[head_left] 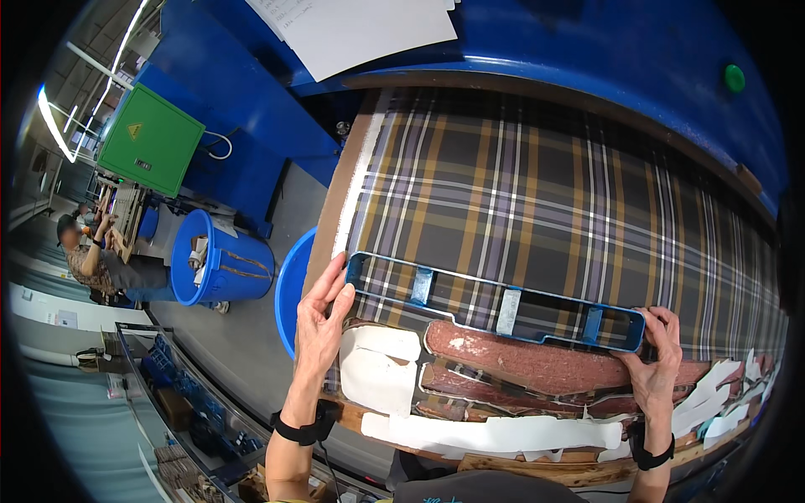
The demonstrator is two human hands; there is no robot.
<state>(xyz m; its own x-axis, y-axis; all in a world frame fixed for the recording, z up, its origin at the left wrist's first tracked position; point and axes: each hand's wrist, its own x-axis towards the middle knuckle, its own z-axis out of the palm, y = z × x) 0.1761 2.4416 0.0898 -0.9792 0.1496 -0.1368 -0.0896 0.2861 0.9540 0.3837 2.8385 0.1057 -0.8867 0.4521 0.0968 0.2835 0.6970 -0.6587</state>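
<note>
A long, narrow blue metal cutting die (508,312) with three crossbars and a stepped near side lies over the near part of a dark plaid fabric (503,201). My left hand (319,323) grips its left end, fingers along the outside and thumb at the near corner. At the other end, my right hand (658,360) holds the rounded right tip between thumb and fingers. Just in front of the die are reddish-brown scrap strips (511,359) with plaid showing at their edges. White torn pieces (377,373) and a long white strip (495,433) lie nearer me.
A blue machine (570,42) with a green button (734,78) spans the far side, papers (369,38) on it. Left of the table stand a blue bin (189,260) and part of another blue bin (288,293). Beyond are a green electrical box (151,138) and a person (101,260).
</note>
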